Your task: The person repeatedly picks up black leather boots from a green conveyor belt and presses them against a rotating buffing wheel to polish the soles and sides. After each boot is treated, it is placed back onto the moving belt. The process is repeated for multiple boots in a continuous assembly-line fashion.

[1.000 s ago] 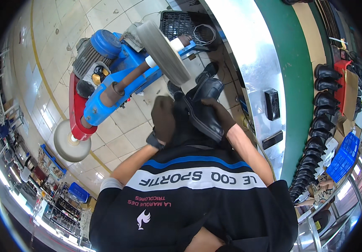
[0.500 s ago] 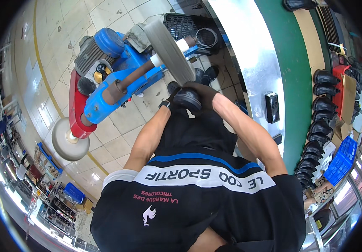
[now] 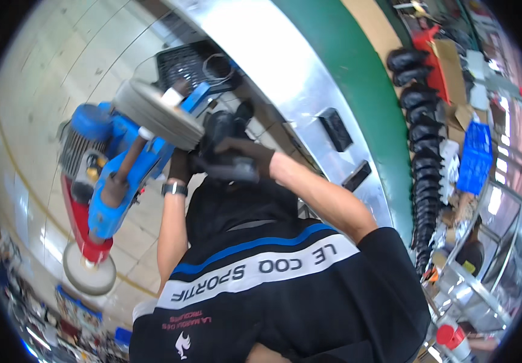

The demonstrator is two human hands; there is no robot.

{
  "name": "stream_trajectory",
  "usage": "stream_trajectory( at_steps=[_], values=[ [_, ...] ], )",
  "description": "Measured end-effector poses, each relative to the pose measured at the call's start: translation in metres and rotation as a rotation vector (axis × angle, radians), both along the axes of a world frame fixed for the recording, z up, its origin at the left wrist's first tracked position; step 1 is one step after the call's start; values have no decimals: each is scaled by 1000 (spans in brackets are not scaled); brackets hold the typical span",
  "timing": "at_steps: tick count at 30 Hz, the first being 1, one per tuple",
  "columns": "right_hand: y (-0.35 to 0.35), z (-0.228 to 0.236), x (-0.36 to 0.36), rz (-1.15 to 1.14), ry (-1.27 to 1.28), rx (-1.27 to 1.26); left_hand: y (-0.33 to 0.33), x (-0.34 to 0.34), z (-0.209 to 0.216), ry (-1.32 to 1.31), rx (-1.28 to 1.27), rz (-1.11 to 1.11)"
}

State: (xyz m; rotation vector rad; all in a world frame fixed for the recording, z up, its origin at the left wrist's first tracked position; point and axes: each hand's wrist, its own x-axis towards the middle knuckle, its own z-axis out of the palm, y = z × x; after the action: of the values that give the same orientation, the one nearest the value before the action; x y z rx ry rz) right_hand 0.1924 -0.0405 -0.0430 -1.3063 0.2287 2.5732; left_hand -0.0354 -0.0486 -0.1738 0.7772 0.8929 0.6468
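Observation:
Both my hands wear dark gloves and hold a black shoe [image 3: 237,169] in front of my lap. My right hand [image 3: 250,152] is closed over one side of it. At the other end, my left hand [image 3: 180,166] grips the shoe beside the wheel; its fingers are partly hidden and blurred. The shoe is smeared by motion, so its exact tilt is hard to read. Just beyond my hands is the grey buffing wheel [image 3: 158,115], mounted on the shaft of a blue machine [image 3: 106,209]. A gap appears between the shoe's sole and the wheel.
A second, pale wheel [image 3: 89,269] sits at the machine's near left end. To the right runs a metal-edged green bench [image 3: 358,78] with a black block [image 3: 335,129]. A row of black shoes [image 3: 424,130] lines its far side. A black crate [image 3: 188,68] stands beyond the wheel.
My view has turned toward the bench, so the machine appears further left. The shoe has come away from the wheel's edge and been turned on its side in my hands.

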Motion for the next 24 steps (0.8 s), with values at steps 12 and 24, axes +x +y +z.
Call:
stream_trajectory(
  at_steps=[12, 24],
  values=[
    [-84, -13, -16, -203, -224, 97, -24, 20, 1, 333, 191, 277],
    [-65, -11, -50, 91, -230, 222, -50, -6, 13, -133, -653, 868]
  ],
)
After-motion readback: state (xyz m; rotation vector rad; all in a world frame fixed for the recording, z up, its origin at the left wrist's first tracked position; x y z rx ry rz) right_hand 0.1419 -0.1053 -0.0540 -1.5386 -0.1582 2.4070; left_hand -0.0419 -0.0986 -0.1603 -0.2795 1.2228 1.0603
